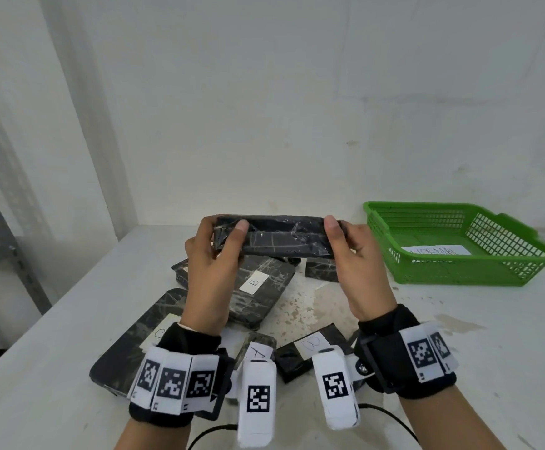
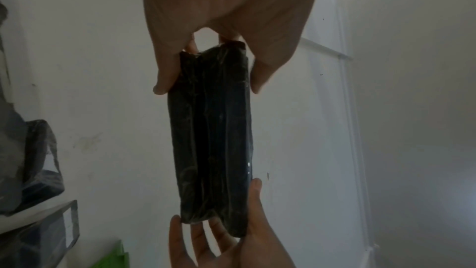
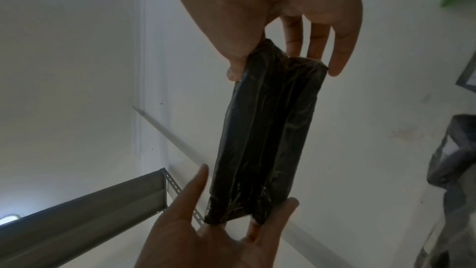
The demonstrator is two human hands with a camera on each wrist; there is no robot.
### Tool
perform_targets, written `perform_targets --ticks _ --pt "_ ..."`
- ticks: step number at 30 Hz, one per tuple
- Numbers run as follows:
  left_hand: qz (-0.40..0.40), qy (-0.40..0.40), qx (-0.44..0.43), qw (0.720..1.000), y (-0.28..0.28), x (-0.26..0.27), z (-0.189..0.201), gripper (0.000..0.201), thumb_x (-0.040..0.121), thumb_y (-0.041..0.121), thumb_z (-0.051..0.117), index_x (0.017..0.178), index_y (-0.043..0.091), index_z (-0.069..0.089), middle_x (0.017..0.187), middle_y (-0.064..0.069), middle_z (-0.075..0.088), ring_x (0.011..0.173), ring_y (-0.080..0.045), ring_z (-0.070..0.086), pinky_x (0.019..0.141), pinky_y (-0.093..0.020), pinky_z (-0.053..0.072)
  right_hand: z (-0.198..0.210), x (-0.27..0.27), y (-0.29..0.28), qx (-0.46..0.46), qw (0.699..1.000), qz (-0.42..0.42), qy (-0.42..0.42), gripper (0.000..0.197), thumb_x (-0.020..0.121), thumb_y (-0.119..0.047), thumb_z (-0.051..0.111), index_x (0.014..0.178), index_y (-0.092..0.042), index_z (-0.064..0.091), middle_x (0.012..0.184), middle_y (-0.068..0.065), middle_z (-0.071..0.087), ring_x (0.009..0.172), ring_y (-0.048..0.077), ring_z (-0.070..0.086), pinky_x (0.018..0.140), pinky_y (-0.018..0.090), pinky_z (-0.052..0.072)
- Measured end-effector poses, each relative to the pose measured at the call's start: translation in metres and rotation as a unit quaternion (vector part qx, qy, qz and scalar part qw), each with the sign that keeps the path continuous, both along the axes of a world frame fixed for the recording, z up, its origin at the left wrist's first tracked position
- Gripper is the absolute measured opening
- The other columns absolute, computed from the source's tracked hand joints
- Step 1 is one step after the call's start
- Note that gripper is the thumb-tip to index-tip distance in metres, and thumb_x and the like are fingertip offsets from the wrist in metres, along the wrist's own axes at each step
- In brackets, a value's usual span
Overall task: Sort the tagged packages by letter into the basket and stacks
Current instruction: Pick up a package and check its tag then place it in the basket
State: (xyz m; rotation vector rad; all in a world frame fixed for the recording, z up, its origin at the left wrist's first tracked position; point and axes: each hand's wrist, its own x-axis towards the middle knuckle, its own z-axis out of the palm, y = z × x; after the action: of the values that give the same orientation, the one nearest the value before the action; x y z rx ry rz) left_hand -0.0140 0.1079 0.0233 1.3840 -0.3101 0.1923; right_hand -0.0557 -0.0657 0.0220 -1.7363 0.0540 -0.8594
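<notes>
I see both hands lifting a long black plastic-wrapped package point(image 1: 272, 236) above the white counter point(image 1: 459, 336); left hand point(image 1: 211, 258) grips one end, right hand point(image 1: 353, 254) the other, with the green plastic basket point(image 1: 459, 274) at the far right edge.

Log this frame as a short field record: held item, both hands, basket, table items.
held item: black wrapped package, lifted above the table, no tag visible
left hand: grips its left end
right hand: grips its right end
green basket: on the table at right, holds a paper sheet
table items: package tagged B and other wrapped packages beneath the hands
</notes>
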Motion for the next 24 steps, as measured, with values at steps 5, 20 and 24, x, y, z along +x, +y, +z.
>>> perform_targets --ticks 5,20,24 --pt "0.023 -0.006 -0.008 1.0 -0.003 0.001 0.0 0.025 0.069 0.064 0.069 0.082 0.043 0.063 0.127 -0.015 0.051 0.11 -0.033 0.063 0.1 -0.056 0.048 -0.009 0.011 -0.002 0.054 0.998 0.035 -0.016 0.067 0.09 -0.064 0.054 0.075 0.001 0.055 0.086 0.024 0.051 0.078 0.023 0.053 0.079 0.029 0.046" --pt "0.066 -0.003 0.069 0.995 -0.008 -0.005 -0.001 0.025 0.088 0.042 0.07 0.095 0.021 0.061 0.119 -0.007 0.045 0.099 -0.013 0.06 0.101 -0.044 0.048 -0.013 0.021 -0.005 0.113 0.992 0.05 0.013 0.065 0.067 -0.072 0.074 0.095 -0.013 0.072 0.12 0.023 0.058 0.107 0.029 0.066 0.098 0.044 0.053" --pt "0.029 0.003 0.08 0.996 -0.007 -0.011 0.001 0.078 0.072 0.065 0.072 0.127 0.013 0.055 0.13 -0.006 0.042 0.118 -0.016 0.054 0.107 -0.04 0.044 -0.012 0.019 -0.006 0.085 0.996 0.029 -0.012 0.058 0.07 -0.068 0.074 0.094 -0.015 0.074 0.114 0.022 0.062 0.104 0.033 0.066 0.092 0.047 0.055"
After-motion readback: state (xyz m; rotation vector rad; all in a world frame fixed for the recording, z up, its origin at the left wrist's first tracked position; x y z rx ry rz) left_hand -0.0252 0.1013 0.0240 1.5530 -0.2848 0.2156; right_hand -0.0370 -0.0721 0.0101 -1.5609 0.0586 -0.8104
